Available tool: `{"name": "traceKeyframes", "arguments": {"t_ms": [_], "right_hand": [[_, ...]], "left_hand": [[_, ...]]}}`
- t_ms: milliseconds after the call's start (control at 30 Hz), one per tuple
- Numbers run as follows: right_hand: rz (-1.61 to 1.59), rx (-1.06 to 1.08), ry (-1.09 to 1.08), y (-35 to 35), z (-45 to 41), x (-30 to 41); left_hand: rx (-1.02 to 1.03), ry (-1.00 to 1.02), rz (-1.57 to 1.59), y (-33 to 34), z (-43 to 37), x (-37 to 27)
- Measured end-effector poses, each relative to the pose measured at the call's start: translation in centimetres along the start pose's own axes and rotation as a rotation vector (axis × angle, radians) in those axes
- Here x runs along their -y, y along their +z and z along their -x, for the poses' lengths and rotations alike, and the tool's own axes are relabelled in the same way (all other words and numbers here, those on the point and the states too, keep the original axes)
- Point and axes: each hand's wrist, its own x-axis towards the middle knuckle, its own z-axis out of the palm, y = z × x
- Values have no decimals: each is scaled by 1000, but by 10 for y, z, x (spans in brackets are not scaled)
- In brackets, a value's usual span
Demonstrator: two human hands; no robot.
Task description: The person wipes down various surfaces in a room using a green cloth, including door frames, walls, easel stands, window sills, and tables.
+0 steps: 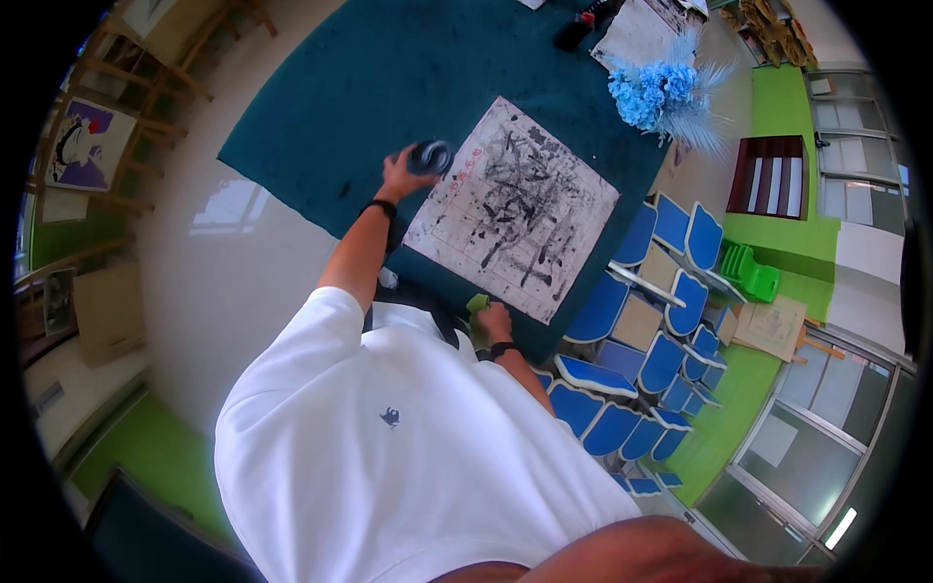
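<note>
My left hand (402, 176), with a dark band at the wrist, grips a round, dark, shiny container (431, 158) by its side, just left of the upper left edge of a paper sheet. Whether it touches the table cannot be told. The pale sheet (512, 211) lies at an angle on the dark green table cover (313, 109), with black ink strokes, blots and red marks. Near the table's near edge, below the sheet's lower edge, my right hand (497, 322) is closed on a green cloth (479, 306).
Blue artificial flowers (654, 91) stand at the table's upper right, by a black bottle (574, 31) with a red cap and more inked paper (634, 36). Blue-and-white chairs (611, 428) crowd the right side. A green plastic stool stack (751, 272) stands beyond, and wooden easels (149, 130) at the left.
</note>
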Motion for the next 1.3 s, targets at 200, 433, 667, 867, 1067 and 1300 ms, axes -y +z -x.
{"name": "traceKeyframes", "arguments": {"t_ms": [200, 433, 667, 867, 1067, 1300], "right_hand": [[55, 29, -218, 7, -13, -34], [130, 326, -338, -10, -41, 13], [-85, 110, -711, 8, -60, 164], [-185, 91, -811, 46, -10, 310], [-186, -49, -941, 102, 12, 404], [-227, 207, -806, 149, 35, 496]], "left_hand": [[-164, 207, 157, -25, -16, -62], [355, 133, -461, -76, 41, 54], [488, 211, -333, -110, 87, 61], [349, 282, -66, -123, 70, 97], [83, 97, -84, -200, 27, 123], [94, 234, -53, -303, -7, 171]]}}
